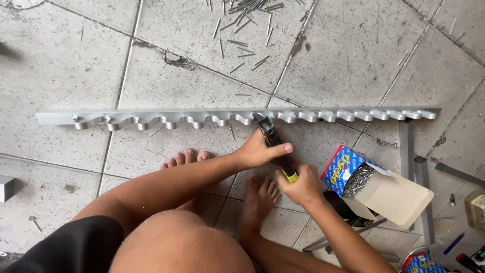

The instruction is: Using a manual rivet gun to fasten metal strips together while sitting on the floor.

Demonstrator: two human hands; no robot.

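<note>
Rivet tool: a hand riveter with a dark metal head and yellow-tipped handles [275, 146], held in both hands over a grey tiled floor [65, 76], its nose touching the rail.
Tool axis: long axis runs diagonally, head pointing up and left toward the rail, handle ends pointing down and right toward the person.
Left hand: the left hand [258, 150] is wrapped around the upper part of the tool, thumb laid across the body, fingers closed on it.
Right hand: the right hand [301, 184] is clamped around the yellow handle ends.
Rail: a long silver aluminium rail with a wavy scalloped lower edge [166, 119] lies flat across the floor, left to right, nearly the full width of the view.
Open room: bare tiles lie beyond the rail's left half and to the left of the person's feet [222, 177]; the right side is crowded.
Nearby things: an open blue and white cardboard box of rivets [371, 187] sits just right of the right hand; a grey metal frame [411, 156] stands beside it.
Loose rivets: a scatter of thin grey rivets [242, 25] lies on the tiles beyond the rail, well apart from the hands.
</note>
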